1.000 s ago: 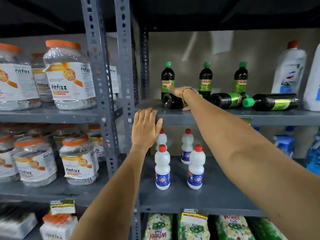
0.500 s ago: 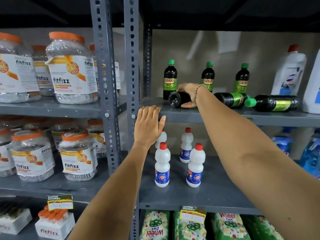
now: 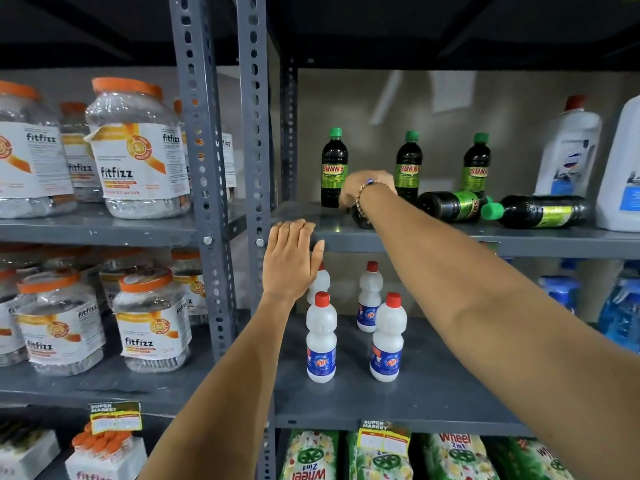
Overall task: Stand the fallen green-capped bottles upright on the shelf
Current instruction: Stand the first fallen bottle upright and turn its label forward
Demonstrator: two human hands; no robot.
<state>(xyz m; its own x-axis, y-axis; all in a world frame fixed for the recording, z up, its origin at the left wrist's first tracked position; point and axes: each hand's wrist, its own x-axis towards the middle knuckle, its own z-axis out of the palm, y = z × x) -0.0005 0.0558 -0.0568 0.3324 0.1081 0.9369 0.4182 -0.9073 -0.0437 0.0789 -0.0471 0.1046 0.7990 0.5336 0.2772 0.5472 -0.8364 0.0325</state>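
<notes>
While my right hand [image 3: 367, 188] closes its fingers on the fallen bottle [image 3: 362, 216] right of the upright bottle [image 3: 334, 168], my left hand [image 3: 289, 258] rests open-fingered, empty, against the shelf [image 3: 450, 237] edge. Next: tilt upright.

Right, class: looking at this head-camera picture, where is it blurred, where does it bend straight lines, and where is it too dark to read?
Head view: the right hand is motion-blurred over a fallen bottle; the left hand is sharp. Head view: wide-angle distortion leans the shelf posts and stretches the edges. Head view: the top shelf underside is nearly black; the white jug at the right looks soft.
</notes>
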